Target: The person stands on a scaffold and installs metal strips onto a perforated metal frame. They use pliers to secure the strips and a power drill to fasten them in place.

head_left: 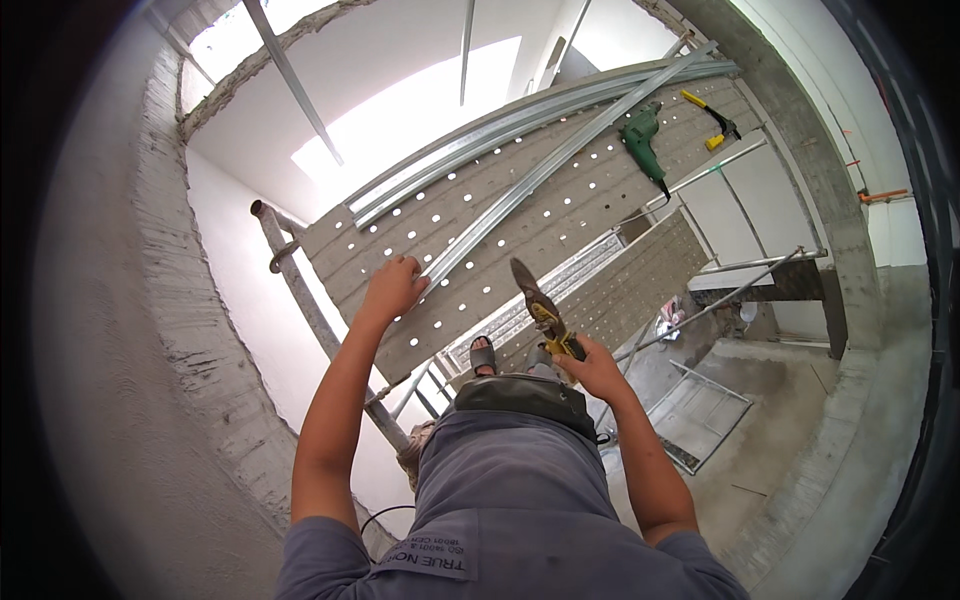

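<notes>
My left hand [396, 287] is closed at the near end of a long silvery metal channel [540, 175], which slants up and right across a perforated scaffold plank [440, 210]. Some of its fingertips are hidden behind the hand. In my right hand [597, 372] is a pair of tin snips [542, 308] with yellow and black handles, held in front of my waist. Their dark blades point up and away from me, apart from the channel. More metal channels [480, 135] lie along the plank's far edge, and the slanting one crosses over them at the far right.
A green power drill [641, 140] and a hammer with yellow on its handle [715, 122] lie at the platform's right end. Scaffold tubes [310, 290] stand at the left. A lower perforated plank [640, 285] is beneath. Down right, a metal frame [700, 415] rests on the concrete floor [775, 430].
</notes>
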Demonstrator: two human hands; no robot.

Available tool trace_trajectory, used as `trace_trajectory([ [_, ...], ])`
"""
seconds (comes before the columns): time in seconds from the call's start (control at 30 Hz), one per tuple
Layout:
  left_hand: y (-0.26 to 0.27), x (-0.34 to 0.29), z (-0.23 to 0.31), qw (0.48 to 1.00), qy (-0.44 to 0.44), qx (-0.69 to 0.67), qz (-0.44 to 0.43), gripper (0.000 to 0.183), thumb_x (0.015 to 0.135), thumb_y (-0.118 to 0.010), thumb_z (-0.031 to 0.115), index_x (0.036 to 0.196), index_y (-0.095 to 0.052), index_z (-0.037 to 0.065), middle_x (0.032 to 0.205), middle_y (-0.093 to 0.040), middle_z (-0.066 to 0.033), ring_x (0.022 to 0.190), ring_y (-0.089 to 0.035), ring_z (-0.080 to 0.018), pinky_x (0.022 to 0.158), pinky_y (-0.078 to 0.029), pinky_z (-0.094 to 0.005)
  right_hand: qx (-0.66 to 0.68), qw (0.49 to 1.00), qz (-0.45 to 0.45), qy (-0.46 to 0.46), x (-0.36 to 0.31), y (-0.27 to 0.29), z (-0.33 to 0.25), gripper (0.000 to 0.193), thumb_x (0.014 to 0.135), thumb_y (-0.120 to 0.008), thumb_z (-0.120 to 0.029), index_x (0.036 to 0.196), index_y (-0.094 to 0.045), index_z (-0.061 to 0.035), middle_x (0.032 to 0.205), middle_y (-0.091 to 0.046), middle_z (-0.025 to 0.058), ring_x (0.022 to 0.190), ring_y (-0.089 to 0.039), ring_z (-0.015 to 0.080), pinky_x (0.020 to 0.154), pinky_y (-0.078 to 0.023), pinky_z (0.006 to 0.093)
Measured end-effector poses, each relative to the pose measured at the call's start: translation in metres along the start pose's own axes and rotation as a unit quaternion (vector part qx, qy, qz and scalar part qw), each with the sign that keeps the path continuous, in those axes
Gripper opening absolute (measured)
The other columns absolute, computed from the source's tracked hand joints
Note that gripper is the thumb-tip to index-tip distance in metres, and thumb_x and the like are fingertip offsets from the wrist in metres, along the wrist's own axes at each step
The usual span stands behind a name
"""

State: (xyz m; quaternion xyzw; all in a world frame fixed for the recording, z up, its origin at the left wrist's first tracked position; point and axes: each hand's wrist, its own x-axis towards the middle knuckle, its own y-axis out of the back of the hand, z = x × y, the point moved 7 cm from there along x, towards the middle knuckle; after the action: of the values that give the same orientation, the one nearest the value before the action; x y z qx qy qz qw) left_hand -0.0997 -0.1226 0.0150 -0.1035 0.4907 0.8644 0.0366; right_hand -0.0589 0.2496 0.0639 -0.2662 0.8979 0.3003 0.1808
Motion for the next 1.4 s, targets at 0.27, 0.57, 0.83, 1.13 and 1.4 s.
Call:
trace_trajectory([
  [0.27, -0.017, -0.047, 0.116, 0.870, -0.113, -0.468, -0.103, 0.047, 0.102, -0.057, 0.038, 0.137, -0.053, 0.007, 0.132, -0.061, -0.0111, 0.119, -0.059, -0.0270, 0.102, -0.046, -0.0404, 0.346, 0.932, -0.106, -0.013, -0.026, -0.033, -0.052, 0.030, 0.090, -0.073, -0.022, 0.110, -0.062, -0.0027, 0.081, -0.064, 0.0060, 0.069, -0.061, 0.0136, 0.067, -0.051, 0.0292],
  [0.57, -0.014, -0.101, 0.207, 0.668, -0.115, -0.701, -0.219, 0.039, 0.103, -0.057, 0.022, 0.137, -0.050, 0.003, 0.116, -0.065, -0.0076, 0.110, -0.062, -0.0165, 0.100, -0.049, -0.0338, 0.526, 0.813, -0.250, -0.008, -0.042, -0.068, -0.073, 0.043, 0.084, -0.076, -0.015, 0.116, -0.051, -0.0021, 0.079, -0.061, 0.0103, 0.058, -0.061, 0.0184, 0.056, -0.051, 0.0307],
  [0.83, -0.004, -0.093, 0.194, 0.793, -0.055, -0.606, -0.046, 0.038, 0.101, -0.061, 0.020, 0.132, -0.048, 0.002, 0.109, -0.064, -0.0079, 0.100, -0.061, -0.0141, 0.091, -0.051, -0.0317, 0.089, 0.985, -0.037, 0.141, -0.031, -0.033, -0.105, 0.109, 0.069, -0.090, -0.016, 0.154, -0.022, -0.0007, 0.140, -0.047, 0.0175, 0.125, -0.053, 0.0283, 0.106, -0.044, 0.0399],
  [1.13, 0.017, -0.016, 0.137, 0.936, -0.110, -0.325, 0.075, 0.042, 0.096, -0.065, 0.031, 0.121, -0.054, -0.001, 0.113, -0.063, -0.0210, 0.109, -0.062, -0.0350, 0.098, -0.046, -0.0427, -0.014, 0.994, 0.098, 0.056, -0.025, -0.013, -0.059, 0.075, 0.083, -0.067, -0.009, 0.151, -0.035, 0.0001, 0.139, -0.050, 0.0234, 0.133, -0.050, 0.0372, 0.109, -0.040, 0.0389],
  [1.4, 0.042, 0.060, -0.079, 0.956, 0.071, 0.174, 0.226, 0.026, 0.086, -0.069, 0.025, 0.103, -0.062, 0.006, 0.110, -0.062, -0.0133, 0.102, -0.063, -0.0351, 0.088, -0.048, -0.0508, -0.038, 0.988, 0.148, 0.019, -0.060, -0.007, -0.032, 0.042, 0.089, -0.073, -0.023, 0.124, -0.063, -0.0012, 0.117, -0.068, 0.0205, 0.108, -0.065, 0.0392, 0.092, -0.051, 0.0418],
])
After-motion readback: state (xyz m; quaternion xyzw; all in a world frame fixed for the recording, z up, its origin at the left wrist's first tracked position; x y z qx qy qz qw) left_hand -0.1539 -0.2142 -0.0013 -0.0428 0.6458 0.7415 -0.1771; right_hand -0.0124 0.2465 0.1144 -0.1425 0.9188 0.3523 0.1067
